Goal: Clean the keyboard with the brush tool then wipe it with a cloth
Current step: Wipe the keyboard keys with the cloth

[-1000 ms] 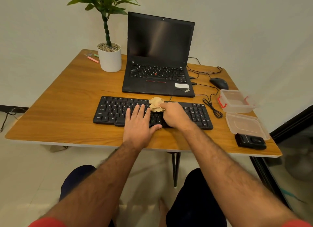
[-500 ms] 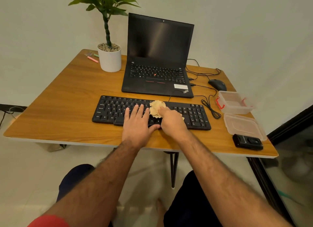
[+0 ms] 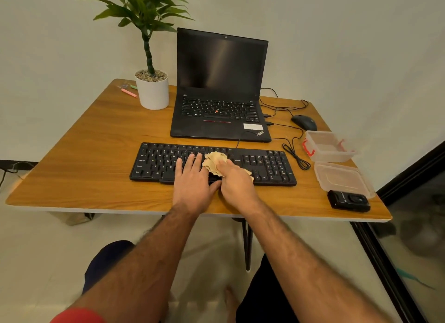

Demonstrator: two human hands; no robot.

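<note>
Pressing a tan cloth (image 3: 215, 162) onto the keyboard (image 3: 265, 163), right hand (image 3: 237, 180) grips it; left hand (image 3: 192, 180) lies flat.

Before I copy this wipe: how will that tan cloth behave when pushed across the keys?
The cloth looks crumpled and limp, so it will probably bunch rather than slide flat. It seems light; the right hand pressing it likely keeps it moving.
</note>
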